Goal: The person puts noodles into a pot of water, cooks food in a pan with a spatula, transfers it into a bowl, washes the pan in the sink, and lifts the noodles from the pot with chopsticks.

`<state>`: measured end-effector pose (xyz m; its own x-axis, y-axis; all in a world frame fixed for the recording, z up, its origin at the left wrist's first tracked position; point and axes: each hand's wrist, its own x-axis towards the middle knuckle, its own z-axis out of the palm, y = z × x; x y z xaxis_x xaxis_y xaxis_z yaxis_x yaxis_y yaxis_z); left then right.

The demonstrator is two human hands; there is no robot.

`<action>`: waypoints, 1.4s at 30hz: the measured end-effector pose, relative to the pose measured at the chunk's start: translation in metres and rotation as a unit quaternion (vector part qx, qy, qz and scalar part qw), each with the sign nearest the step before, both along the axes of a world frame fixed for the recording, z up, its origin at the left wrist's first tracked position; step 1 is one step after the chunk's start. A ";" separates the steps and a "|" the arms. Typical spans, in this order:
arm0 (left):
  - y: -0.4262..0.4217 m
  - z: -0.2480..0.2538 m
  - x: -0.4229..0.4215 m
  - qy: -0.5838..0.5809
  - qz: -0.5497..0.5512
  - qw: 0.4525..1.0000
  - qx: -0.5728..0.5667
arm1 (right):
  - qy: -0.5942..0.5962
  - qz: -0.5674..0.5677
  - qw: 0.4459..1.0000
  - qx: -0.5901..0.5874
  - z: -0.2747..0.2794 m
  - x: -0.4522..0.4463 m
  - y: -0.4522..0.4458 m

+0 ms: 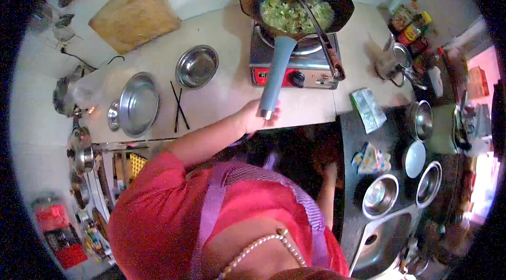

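Observation:
My left hand [256,118] is closed round the end of the blue-grey handle [275,82] of a dark wok [342,3], its fingers passing beneath the handle. Chopped green and pale food [295,15] lies in the wok, which rests tilted on a portable gas stove [329,79]. A ladle or spatula [319,27] leans in the food, its wooden-ended handle over the stove's right side. Down by the dark counter's edge is my right hand [328,168]; shadow hides its fingers and anything in them.
Left of the stove are a metal bowl [197,66], crossed black chopsticks [179,107], a metal basin [139,105] and a cutting board [134,14]. To the right are a packet [369,110], a cloth [373,160], metal bowls [380,196] and a sink [382,243].

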<state>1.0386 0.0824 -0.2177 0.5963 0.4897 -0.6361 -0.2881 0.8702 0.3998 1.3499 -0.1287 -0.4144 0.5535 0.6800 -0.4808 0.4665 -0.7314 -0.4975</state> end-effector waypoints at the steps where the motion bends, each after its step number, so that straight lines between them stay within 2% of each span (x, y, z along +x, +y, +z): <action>1: -0.003 -0.006 0.004 0.037 -0.011 0.999 0.022 | 0.011 -0.051 0.999 -0.004 0.005 0.004 -0.002; 3: -0.013 -0.001 0.018 0.140 -0.018 0.989 0.050 | 0.023 -0.110 0.994 -0.009 0.018 0.015 -0.005; 7: -0.018 0.000 0.037 0.157 -0.010 0.983 0.095 | 0.039 -0.154 0.987 -0.008 0.014 0.022 -0.017; 9: -0.014 0.003 0.043 0.205 -0.009 0.966 0.155 | 0.047 -0.159 0.986 -0.007 0.011 0.026 -0.021; 14: 0.017 0.015 0.072 0.348 -0.008 0.878 0.328 | 0.065 -0.176 0.982 -0.006 0.003 0.035 -0.028; 15: 0.020 0.021 0.080 0.346 -0.025 0.869 0.353 | 0.067 -0.177 0.982 -0.007 0.003 0.036 -0.030; 21: 0.039 0.013 0.094 0.442 -0.052 0.822 0.354 | 0.074 -0.183 0.980 -0.008 0.001 0.038 -0.033; 27: 0.038 0.011 0.086 0.417 -0.033 0.845 0.334 | 0.071 -0.172 0.982 -0.009 0.004 0.041 -0.028; 30: 0.039 0.000 0.083 0.402 -0.019 0.869 0.287 | 0.070 -0.174 0.982 -0.011 0.005 0.042 -0.030; 33: 0.037 -0.004 0.085 0.417 -0.029 0.865 0.278 | 0.069 -0.176 0.982 -0.017 0.006 0.041 -0.031; 39: 0.038 -0.003 0.093 0.445 -0.035 0.816 0.367 | 0.070 -0.178 0.981 -0.019 0.007 0.040 -0.030; 42: 0.040 -0.004 0.096 0.453 -0.019 0.814 0.363 | 0.071 -0.187 0.979 -0.020 0.007 0.041 -0.030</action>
